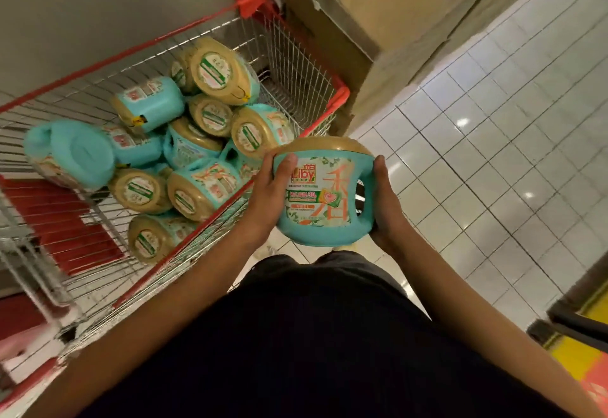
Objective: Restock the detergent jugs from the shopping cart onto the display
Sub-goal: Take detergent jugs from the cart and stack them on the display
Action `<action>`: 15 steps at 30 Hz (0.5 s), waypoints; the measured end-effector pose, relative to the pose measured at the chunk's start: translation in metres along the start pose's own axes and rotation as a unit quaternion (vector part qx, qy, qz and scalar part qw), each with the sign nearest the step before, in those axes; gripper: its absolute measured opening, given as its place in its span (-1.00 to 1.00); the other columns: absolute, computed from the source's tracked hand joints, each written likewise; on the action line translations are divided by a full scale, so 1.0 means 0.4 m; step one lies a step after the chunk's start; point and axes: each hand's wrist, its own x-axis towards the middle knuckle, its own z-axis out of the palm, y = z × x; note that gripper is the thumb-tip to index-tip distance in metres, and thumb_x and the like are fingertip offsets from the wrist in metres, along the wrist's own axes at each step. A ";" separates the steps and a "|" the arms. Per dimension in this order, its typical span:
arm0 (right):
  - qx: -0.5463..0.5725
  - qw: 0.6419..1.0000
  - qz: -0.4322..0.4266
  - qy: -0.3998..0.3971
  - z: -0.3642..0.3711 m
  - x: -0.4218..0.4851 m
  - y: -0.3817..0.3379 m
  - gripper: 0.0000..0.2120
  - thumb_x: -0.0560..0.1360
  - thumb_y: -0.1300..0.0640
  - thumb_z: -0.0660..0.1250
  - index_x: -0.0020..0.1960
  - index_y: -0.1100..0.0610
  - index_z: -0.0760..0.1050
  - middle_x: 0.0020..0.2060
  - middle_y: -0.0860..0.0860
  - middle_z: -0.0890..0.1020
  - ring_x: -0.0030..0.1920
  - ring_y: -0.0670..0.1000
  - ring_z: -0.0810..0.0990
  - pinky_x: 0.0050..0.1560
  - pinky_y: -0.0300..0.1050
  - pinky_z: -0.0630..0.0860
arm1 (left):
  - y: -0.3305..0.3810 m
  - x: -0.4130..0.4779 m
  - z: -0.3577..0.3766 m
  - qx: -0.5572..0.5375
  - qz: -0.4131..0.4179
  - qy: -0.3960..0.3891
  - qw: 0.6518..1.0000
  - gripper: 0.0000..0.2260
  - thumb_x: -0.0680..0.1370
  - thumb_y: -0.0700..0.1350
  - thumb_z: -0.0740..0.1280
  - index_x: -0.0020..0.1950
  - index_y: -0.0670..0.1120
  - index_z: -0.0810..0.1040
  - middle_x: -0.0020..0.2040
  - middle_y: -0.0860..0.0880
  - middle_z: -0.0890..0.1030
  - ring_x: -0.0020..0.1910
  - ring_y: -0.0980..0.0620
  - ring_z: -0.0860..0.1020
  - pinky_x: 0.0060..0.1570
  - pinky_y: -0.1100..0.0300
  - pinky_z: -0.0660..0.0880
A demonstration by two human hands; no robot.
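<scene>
Jug [320, 193] is held upright between both hands, clear of the cart [342, 93] and over the floor [493, 154].

Left hand [268, 193] grips the plain side. Its thumb curls onto the label's upper corner; the other fingers wrap behind, hidden. Right hand [385, 200] clasps the handle [362, 193] side, thumb lying up the outer edge, fingers likewise hidden behind the body. Gold lid [329, 146] sits just above both thumbs, untouched.

Judgement: a full liquid jug, so probably heavy for its size; the two-handed hold fits that. The body looks like rigid moulded plastic, smooth and glossy, and is likely to slip under a bare palm squeeze. A safer hold would be fingers through the handle opening, just inside the right thumb, with the other palm under the base. Avoid lifting by the lid. Not fragile, though a drop could split it.

Heap [197, 141] of like jugs lies beyond the left fingers, in the cart. Display not seen.
</scene>
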 end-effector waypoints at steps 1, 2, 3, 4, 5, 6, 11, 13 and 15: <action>0.008 1.000 0.000 0.008 -0.044 0.000 -0.005 -0.37 0.57 -0.47 0.04 0.34 -0.09 0.57 0.18 0.14 0.72 0.17 0.25 0.73 0.23 0.40 0.61 | -0.002 -0.002 0.044 0.003 -0.003 -0.004 1.000 -0.57 0.50 0.31 0.37 0.26 0.11 0.55 -0.01 0.12 0.76 -0.05 0.14 0.74 -0.18 0.31 0.63; 0.014 1.000 0.000 0.015 -0.086 0.002 -0.009 -0.37 0.59 -0.46 0.04 0.34 -0.08 0.57 0.17 0.13 0.73 0.16 0.23 0.74 0.23 0.38 0.62 | -0.005 -0.003 0.087 0.007 -0.007 -0.008 1.000 -0.57 0.50 0.31 0.37 0.24 0.09 0.55 -0.02 0.10 0.77 -0.05 0.11 0.75 -0.18 0.29 0.64; 0.018 1.000 0.000 0.021 -0.128 0.003 -0.013 -0.38 0.61 -0.45 0.02 0.34 -0.06 0.58 0.16 0.13 0.73 0.15 0.22 0.74 0.22 0.36 0.63 | -0.008 -0.004 0.130 0.015 -0.011 -0.012 1.000 -0.55 0.49 0.32 0.37 0.24 0.07 0.55 -0.02 0.07 0.77 -0.04 0.08 0.75 -0.17 0.26 0.65; 0.019 1.000 -0.001 0.025 -0.173 0.004 -0.019 -0.38 0.63 -0.43 0.01 0.34 -0.05 0.57 0.17 0.14 0.72 0.15 0.21 0.74 0.22 0.34 0.64 | -0.012 -0.005 0.177 0.025 -0.014 -0.013 0.999 -0.53 0.49 0.33 0.36 0.24 0.06 0.56 -0.01 0.05 0.77 -0.04 0.05 0.76 -0.16 0.23 0.65; 0.020 0.999 -0.001 0.028 -0.216 0.005 -0.025 -0.37 0.64 -0.43 0.00 0.35 -0.04 0.57 0.19 0.16 0.71 0.17 0.23 0.73 0.22 0.33 0.64 | -0.017 -0.004 0.222 0.037 -0.016 -0.014 0.999 -0.51 0.48 0.35 0.35 0.24 0.04 0.56 -0.01 0.04 0.77 -0.04 0.03 0.76 -0.15 0.22 0.66; 0.020 0.999 -0.002 0.030 -0.256 0.006 -0.032 -0.35 0.64 -0.43 -0.01 0.37 -0.02 0.57 0.20 0.18 0.70 0.19 0.25 0.72 0.22 0.32 0.64 | -0.020 -0.003 0.263 0.047 -0.016 -0.017 0.999 -0.50 0.48 0.36 0.34 0.22 0.03 0.57 -0.02 0.03 0.77 -0.04 0.02 0.76 -0.15 0.21 0.66; 0.047 0.997 -0.009 0.056 -0.444 0.010 -0.074 -0.33 0.62 -0.44 0.02 0.33 0.02 0.59 0.21 0.23 0.68 0.24 0.34 0.66 0.27 0.37 0.59 | -0.028 0.017 0.463 0.067 -0.007 -0.048 0.997 -0.57 0.60 0.26 0.32 0.25 -0.05 0.56 -0.01 0.03 0.76 -0.02 0.02 0.75 -0.14 0.22 0.65; 0.066 0.996 -0.014 0.062 -0.512 0.008 -0.087 -0.37 0.62 -0.44 0.03 0.30 -0.02 0.59 0.20 0.22 0.68 0.25 0.35 0.66 0.26 0.37 0.59 | -0.022 0.029 0.537 0.073 -0.010 -0.067 0.995 -0.61 0.69 0.16 0.29 0.34 -0.11 0.54 -0.01 0.01 0.76 -0.03 0.03 0.75 -0.17 0.23 0.65; 0.090 0.993 -0.018 0.073 -0.573 0.006 -0.099 -0.37 0.58 -0.46 0.05 0.28 -0.04 0.59 0.19 0.21 0.69 0.25 0.35 0.65 0.27 0.39 0.58 | -0.013 0.043 0.606 0.084 -0.013 -0.093 0.992 -0.68 0.73 0.10 0.27 0.30 -0.12 0.56 -0.05 0.00 0.76 -0.05 0.03 0.75 -0.17 0.21 0.65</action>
